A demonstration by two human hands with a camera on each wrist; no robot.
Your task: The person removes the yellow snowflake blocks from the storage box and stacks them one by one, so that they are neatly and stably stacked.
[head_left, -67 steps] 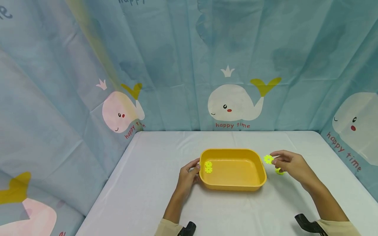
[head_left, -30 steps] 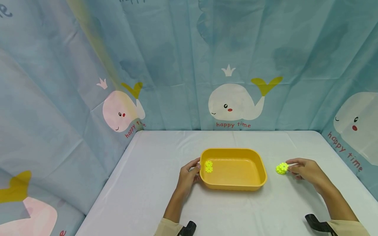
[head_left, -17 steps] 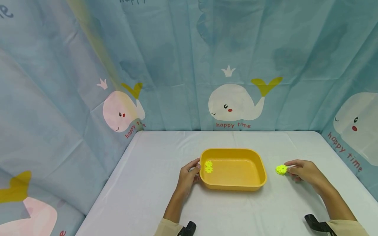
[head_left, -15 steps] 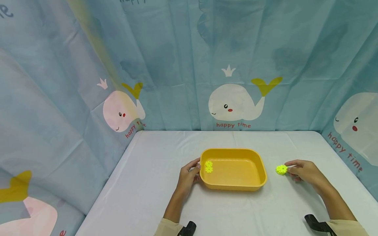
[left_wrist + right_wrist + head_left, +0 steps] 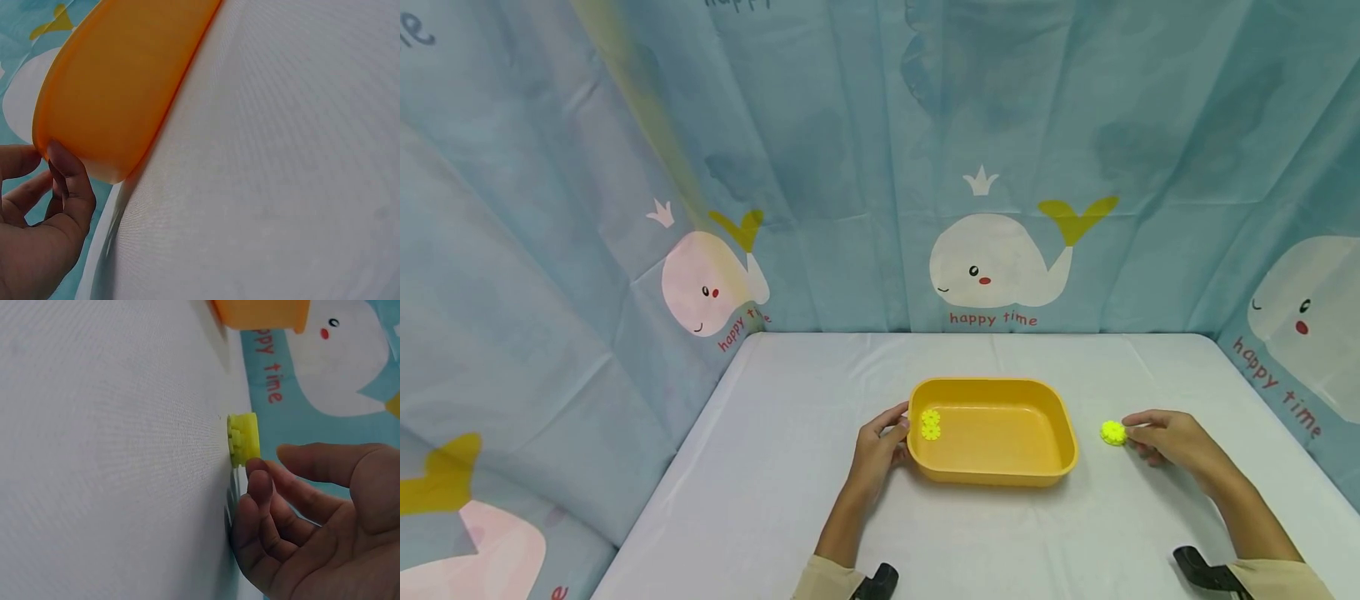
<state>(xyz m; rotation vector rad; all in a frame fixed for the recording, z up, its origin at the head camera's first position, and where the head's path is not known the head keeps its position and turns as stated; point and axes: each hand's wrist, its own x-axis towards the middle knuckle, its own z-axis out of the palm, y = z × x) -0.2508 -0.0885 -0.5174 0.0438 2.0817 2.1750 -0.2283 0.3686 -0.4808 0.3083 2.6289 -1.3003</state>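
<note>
At the left end of the yellow tray [image 5: 992,475], my left hand [image 5: 874,450] pinches the rim between thumb and fingers; the left wrist view shows the thumb on the tray's outer wall [image 5: 106,100]. My right hand [image 5: 1176,437] is beside a small stack of neon-yellow flower-shaped plastic pieces [image 5: 1112,432] on the table. In the right wrist view its fingertips [image 5: 256,465] are at the edge of the stack [image 5: 245,439], while the thumb stands apart from it. Two like flower-shaped pieces [image 5: 930,424] lie inside the tray near its left end.
A white cloth [image 5: 1000,533] covers the table. Blue curtains with printed whales [image 5: 992,262] hang behind and at the sides. Black wrist mounts [image 5: 1202,571] sit near both cuffs.
My right hand has moved right from near the tray, lowered its flower-shaped piece onto the one on the table, and loosened its pinch. My left hand has stayed on the tray.
</note>
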